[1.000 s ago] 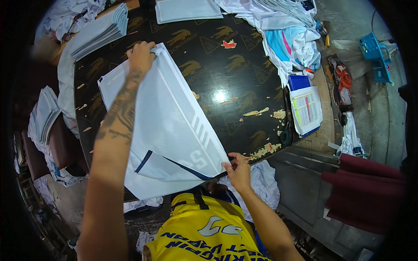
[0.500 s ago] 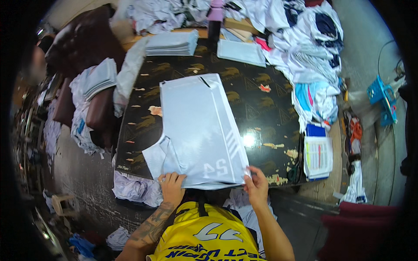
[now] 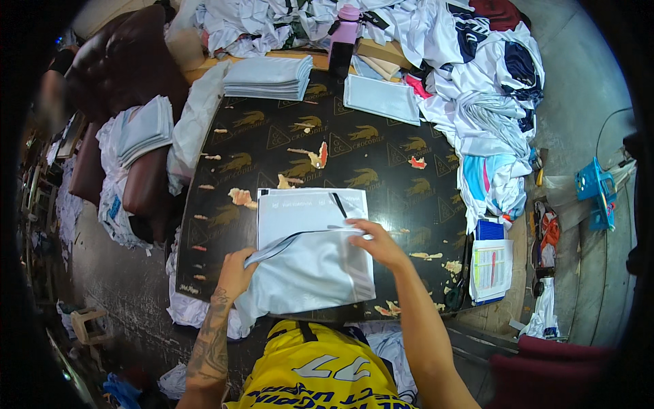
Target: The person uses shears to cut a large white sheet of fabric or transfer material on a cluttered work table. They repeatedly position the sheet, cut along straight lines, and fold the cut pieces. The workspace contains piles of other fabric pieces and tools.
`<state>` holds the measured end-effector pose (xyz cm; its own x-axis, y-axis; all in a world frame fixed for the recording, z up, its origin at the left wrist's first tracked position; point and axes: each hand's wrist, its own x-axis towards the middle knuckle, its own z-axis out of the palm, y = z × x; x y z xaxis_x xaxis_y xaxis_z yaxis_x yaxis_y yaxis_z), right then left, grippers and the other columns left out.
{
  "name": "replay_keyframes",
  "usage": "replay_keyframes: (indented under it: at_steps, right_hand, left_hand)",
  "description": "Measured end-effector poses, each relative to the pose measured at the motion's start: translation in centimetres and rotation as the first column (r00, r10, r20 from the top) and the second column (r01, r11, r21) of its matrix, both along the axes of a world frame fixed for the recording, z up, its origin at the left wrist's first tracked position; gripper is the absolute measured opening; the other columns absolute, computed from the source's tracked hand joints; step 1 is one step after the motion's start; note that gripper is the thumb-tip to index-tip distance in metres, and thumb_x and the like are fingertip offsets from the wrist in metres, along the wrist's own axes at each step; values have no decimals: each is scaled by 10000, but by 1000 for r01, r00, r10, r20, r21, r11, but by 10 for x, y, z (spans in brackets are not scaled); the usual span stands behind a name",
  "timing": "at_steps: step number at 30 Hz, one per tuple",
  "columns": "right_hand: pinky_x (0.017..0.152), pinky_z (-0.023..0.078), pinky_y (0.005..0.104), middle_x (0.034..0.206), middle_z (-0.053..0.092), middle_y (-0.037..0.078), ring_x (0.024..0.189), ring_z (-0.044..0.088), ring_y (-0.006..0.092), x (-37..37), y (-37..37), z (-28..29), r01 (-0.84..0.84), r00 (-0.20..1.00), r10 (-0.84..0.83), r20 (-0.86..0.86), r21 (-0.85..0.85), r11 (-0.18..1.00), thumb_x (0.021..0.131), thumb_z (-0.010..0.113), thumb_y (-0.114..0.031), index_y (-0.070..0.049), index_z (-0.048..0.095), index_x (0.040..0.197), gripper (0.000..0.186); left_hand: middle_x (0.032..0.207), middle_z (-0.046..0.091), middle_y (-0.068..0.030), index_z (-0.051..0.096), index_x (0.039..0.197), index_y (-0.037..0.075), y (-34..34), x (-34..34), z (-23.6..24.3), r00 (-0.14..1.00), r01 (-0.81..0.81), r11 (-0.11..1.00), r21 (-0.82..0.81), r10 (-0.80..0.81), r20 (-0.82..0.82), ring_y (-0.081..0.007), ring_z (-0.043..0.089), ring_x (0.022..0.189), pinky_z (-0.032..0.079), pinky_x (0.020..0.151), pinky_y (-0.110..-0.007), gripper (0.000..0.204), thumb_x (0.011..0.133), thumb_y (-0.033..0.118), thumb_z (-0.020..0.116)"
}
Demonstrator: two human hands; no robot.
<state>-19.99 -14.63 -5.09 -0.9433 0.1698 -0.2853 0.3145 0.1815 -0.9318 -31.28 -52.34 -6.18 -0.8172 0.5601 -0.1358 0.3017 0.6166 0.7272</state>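
Head view: a pale grey garment (image 3: 306, 273) lies on the near part of the dark tabletop (image 3: 402, 218), between the person's two hands. Its far part lies flat, with a short black strip (image 3: 339, 204) towards the right; its near part is a loose layer, rumpled and partly raised, with a dark-lined edge running from hand to hand. At the near left the cloth seems to reach past the edge of the tabletop.

The left hand (image 3: 236, 274) has its fingers clamped on the left end of that edge. The right hand (image 3: 372, 244) is at the right end, thumb and forefinger close together over the cloth; I cannot tell whether they pinch it or only rest against it.

As I judge it, uneven tension between the hands could skew the loose layer and set creases, since the left side is bunched while the right lies flatter. The overhanging cloth could drag the garment nearward by its own weight. If the right fingers are not gripping, that end could slip free. The chipped patches (image 3: 242, 198) on the tabletop could snag thin fabric slid across them. Farther off, a folded stack (image 3: 267, 80) at the far left could topple if bumped.
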Motion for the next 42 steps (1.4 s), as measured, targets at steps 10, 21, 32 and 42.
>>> replay_keyframes:
  at_steps: [10, 21, 32, 42]
  right_hand:
    - [715, 516, 383, 830, 680, 147, 733, 632, 274, -39, 19, -12, 231, 965, -260, 34, 358, 905, 959, 756, -183, -23, 683, 1133, 248]
    - [517, 450, 297, 703, 618, 15, 579, 586, 123, 89, -60, -11, 866, 296, -887, 355, 292, 406, 945, 863, -316, -15, 724, 948, 331]
    - [612, 494, 243, 844, 681, 10, 667, 621, 75, 128, -29, 91, 897, 438, -891, -123, -4, 442, 950, 786, -29, -48, 649, 1025, 157]
    - [938, 583, 373, 1138, 793, 186, 1075, 770, 317, 188, 47, 99, 673, 734, -552, -397, 538, 508, 865, 780, 45, -30, 798, 1138, 284]
  left_hand:
    - [1158, 740, -259, 703, 1261, 8, 39, -86, -4, 996, 75, 997, -8, -74, 57, -478, 668, 1071, 481, 1013, -520, 341, 937, 108, 727]
    - [1360, 581, -112, 642, 1405, 76, 188, -109, -34, 913, 319, 945, 74, -285, -293, -314, 510, 1292, 328, 1146, -494, 566, 896, 246, 822]
    - [1026, 758, -231, 594, 1253, 29, 337, -127, 120, 693, 695, 563, 447, -691, -207, -363, 760, 883, 555, 757, -435, 303, 1030, 201, 708]
    - [1176, 728, -116, 777, 1077, 61, 245, -9, 40, 918, 369, 805, 465, -237, -319, -341, 645, 1202, 476, 1081, -454, 304, 794, -35, 717]
